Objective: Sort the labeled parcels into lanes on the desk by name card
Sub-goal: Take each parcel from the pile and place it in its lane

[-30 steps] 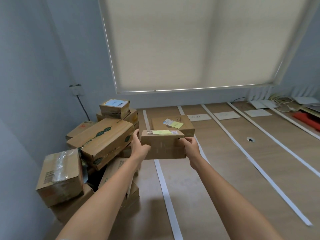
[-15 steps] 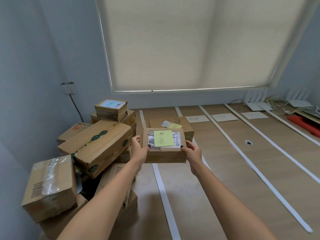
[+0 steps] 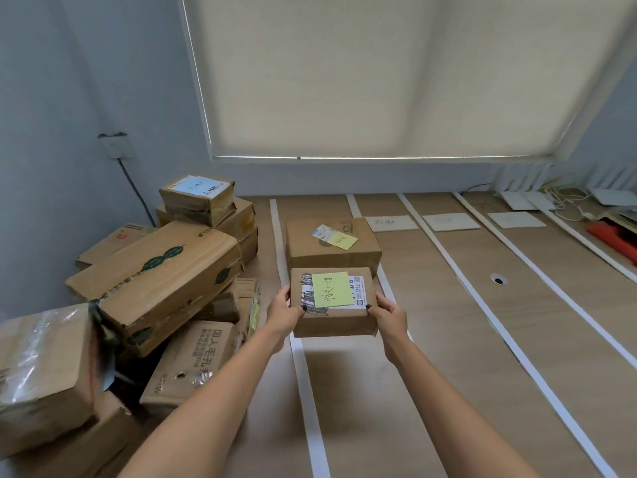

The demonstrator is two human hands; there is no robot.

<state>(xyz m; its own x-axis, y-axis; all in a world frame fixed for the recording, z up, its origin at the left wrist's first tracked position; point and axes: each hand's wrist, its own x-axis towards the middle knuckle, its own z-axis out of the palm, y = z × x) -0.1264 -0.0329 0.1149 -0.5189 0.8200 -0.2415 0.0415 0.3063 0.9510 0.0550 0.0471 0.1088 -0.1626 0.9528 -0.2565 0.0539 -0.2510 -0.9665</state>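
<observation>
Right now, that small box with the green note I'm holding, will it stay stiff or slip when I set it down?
The small box looks stiff: its edges stay square between your left hand and right hand. It is probably light, since fingertips alone carry it. The green note might peel if rubbed.

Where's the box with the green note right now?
In the head view, centre: the box is held between the left hand and right hand, above the desk, just in front of a larger parcel.

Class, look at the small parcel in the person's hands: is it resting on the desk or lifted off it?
Lifted. The left hand and right hand grip the small parcel by its sides, and it casts a shadow below.
</observation>
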